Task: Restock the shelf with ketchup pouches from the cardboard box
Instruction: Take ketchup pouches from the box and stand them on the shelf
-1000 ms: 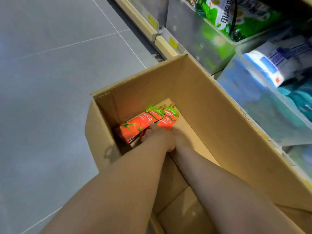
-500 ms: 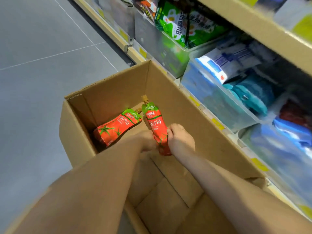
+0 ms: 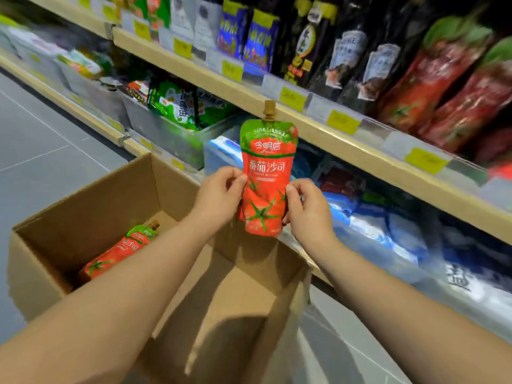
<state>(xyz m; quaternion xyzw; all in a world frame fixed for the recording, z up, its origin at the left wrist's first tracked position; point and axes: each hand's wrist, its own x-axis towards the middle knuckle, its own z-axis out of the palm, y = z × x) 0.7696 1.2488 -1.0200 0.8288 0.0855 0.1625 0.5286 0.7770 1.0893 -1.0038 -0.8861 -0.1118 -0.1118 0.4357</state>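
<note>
A red and green ketchup pouch [image 3: 266, 173] with a brown spout stands upright in the air above the cardboard box [image 3: 83, 206]. My left hand [image 3: 219, 198] pinches its left edge and my right hand [image 3: 307, 209] pinches its right edge. It hangs in front of the wooden shelf edge [image 3: 318, 134]. A second ketchup pouch [image 3: 122, 248] lies slanted on the box floor at the far left. Red ketchup pouches [image 3: 454, 90] stand on the shelf at the upper right.
Dark bottles [image 3: 357, 45] and blue packs [image 3: 246, 31] fill the upper shelf behind yellow price tags. Clear bins with green bags [image 3: 177, 103] and blue and white packs [image 3: 388, 225] sit on the lower shelf. Grey tiled floor [image 3: 41, 139] lies to the left.
Both hands lifted one pouch out of the box and raised it upright to shelf height. The view tilted up from the box to the shelves. One pouch stayed in the box.
</note>
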